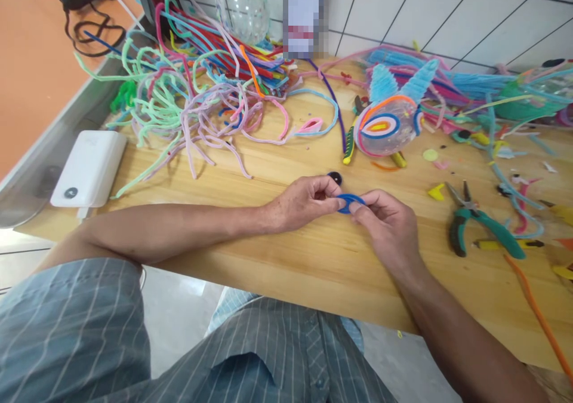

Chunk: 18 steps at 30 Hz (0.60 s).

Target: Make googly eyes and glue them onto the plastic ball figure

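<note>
Between my two hands, near the middle of the table, is a small blue coil (350,203), apparently of pipe cleaner. My left hand (308,201) pinches its left side, and my right hand (387,221) pinches its right side. Just behind my left fingertips lies a dark round piece (335,179). Farther back stands a clear balloon (388,129) with blue fuzzy ears, an orange strip and an eye shape of blue, white, orange and yellow rings.
Pliers (468,218) with teal handles lie to the right, near an orange pipe cleaner (535,307). A tangle of pipe cleaners (201,113) covers the back left, beside a white power bank (89,168). Another balloon (244,9) is by the tiled wall.
</note>
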Each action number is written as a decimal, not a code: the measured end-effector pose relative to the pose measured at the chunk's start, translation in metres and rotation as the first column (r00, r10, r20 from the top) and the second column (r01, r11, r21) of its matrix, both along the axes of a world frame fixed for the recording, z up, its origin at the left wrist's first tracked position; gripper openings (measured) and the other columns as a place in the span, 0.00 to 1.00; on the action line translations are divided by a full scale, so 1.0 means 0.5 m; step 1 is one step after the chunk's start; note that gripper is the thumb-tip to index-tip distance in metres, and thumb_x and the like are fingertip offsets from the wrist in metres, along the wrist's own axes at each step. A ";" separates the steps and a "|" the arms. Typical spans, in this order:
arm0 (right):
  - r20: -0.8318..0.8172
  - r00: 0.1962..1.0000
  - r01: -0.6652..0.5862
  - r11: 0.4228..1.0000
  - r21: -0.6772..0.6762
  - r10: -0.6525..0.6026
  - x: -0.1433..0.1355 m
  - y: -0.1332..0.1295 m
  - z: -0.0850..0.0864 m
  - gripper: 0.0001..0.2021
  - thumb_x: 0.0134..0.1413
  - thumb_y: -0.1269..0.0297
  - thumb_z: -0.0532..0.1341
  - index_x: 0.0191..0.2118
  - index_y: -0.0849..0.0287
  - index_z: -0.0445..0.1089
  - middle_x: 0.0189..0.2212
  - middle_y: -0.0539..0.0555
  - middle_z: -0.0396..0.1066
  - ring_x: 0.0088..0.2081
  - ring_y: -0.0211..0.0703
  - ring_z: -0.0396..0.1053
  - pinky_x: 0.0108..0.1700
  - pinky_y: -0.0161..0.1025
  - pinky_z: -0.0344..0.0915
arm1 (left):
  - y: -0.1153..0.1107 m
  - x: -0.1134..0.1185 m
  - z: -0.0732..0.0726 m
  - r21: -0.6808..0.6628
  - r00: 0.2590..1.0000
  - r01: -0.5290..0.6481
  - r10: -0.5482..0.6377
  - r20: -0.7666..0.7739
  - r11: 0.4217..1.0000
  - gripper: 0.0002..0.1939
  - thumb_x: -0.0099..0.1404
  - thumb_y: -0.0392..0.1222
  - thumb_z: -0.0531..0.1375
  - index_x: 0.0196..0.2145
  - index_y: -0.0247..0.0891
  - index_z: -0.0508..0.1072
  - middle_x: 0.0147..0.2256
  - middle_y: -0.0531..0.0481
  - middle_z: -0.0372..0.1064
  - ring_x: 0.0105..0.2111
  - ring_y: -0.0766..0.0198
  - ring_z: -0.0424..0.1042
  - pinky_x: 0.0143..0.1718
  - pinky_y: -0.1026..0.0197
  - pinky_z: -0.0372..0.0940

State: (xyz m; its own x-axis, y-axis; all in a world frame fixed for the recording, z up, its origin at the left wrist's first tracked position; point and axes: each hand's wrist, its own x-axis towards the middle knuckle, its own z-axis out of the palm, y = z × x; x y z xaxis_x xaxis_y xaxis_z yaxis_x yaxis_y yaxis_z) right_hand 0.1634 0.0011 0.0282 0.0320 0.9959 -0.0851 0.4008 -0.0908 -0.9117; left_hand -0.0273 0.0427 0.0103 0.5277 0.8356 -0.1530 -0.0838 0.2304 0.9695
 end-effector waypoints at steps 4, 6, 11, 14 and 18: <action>0.010 1.000 0.016 1.000 0.017 -0.017 -0.004 0.000 -0.001 0.07 0.54 0.59 0.66 0.28 0.54 0.72 0.22 0.48 0.71 0.25 0.38 0.63 0.28 0.36 0.61 | -0.002 0.000 0.007 0.019 0.999 -0.033 0.032 0.019 0.999 0.18 0.58 0.51 0.70 0.32 0.35 0.70 0.27 0.57 0.63 0.28 0.72 0.59 0.32 0.64 0.55; -0.007 1.000 0.024 0.999 0.025 -0.024 -0.006 0.001 -0.004 0.07 0.54 0.59 0.66 0.28 0.54 0.72 0.22 0.48 0.71 0.25 0.38 0.63 0.29 0.36 0.62 | -0.002 0.000 0.010 0.022 0.999 -0.038 0.038 0.037 0.999 0.19 0.59 0.52 0.71 0.32 0.35 0.70 0.27 0.58 0.62 0.28 0.72 0.58 0.32 0.64 0.55; -0.081 0.997 0.019 1.000 0.024 -0.017 -0.011 0.003 -0.009 0.07 0.54 0.59 0.66 0.30 0.55 0.73 0.23 0.48 0.71 0.27 0.39 0.66 0.32 0.38 0.64 | -0.005 0.000 0.009 0.023 0.996 -0.065 0.064 0.064 0.998 0.22 0.58 0.56 0.71 0.33 0.36 0.70 0.27 0.58 0.61 0.28 0.71 0.57 0.32 0.63 0.55; -0.109 0.994 0.018 1.000 0.021 -0.016 -0.014 0.005 -0.010 0.07 0.54 0.59 0.66 0.30 0.54 0.72 0.23 0.48 0.71 0.27 0.40 0.66 0.32 0.38 0.64 | -0.008 0.001 0.009 0.038 0.994 -0.089 0.086 0.074 0.995 0.24 0.57 0.59 0.72 0.32 0.36 0.71 0.27 0.58 0.62 0.28 0.71 0.58 0.33 0.63 0.55; -0.091 0.996 0.028 0.999 0.041 -0.024 -0.018 0.007 -0.011 0.08 0.54 0.57 0.65 0.30 0.54 0.70 0.23 0.47 0.68 0.26 0.39 0.63 0.30 0.37 0.61 | -0.011 -0.003 0.013 0.041 0.995 -0.066 0.063 0.078 0.997 0.23 0.60 0.60 0.70 0.32 0.35 0.73 0.26 0.57 0.63 0.28 0.70 0.59 0.33 0.63 0.56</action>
State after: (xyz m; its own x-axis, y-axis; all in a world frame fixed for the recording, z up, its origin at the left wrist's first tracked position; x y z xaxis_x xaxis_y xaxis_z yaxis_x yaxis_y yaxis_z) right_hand 0.1544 0.0045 0.0229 0.0524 0.9976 -0.0463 0.3144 -0.0605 -0.9474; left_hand -0.0287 0.0370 0.0169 0.4811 0.8732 -0.0773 -0.1711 0.1800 0.9687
